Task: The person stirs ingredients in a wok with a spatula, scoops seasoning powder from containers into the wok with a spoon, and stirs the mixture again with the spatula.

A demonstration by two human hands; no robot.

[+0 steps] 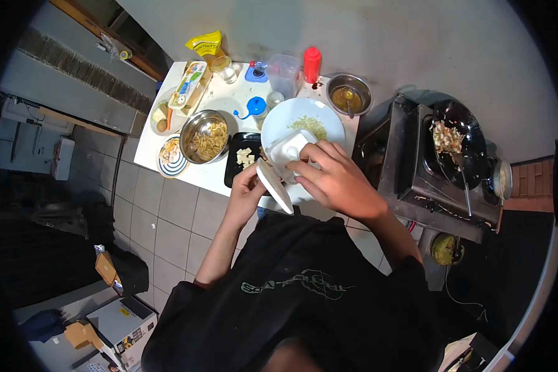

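My left hand (245, 193) grips a white lid (274, 186), tilted on its edge near the table's front. Just right of it, my right hand (328, 175) has its fingers bent over a white container (285, 150), with fingertips at its inside and rim. Behind the container is a large white plate (273, 121) bearing chopped pale green pieces (309, 126). A black tray (234, 162) with pale cubes (245, 157) lies left of the container, partly hidden by my left hand.
A steel bowl (204, 137) of cut strips and a striped plate (172, 157) stand left. Behind are a blue-capped jar (257, 108), a red bottle (312, 64) and a steel bowl (349, 94) with liquid. Right, a wok (474, 137) with food sits on a stove (409, 186).
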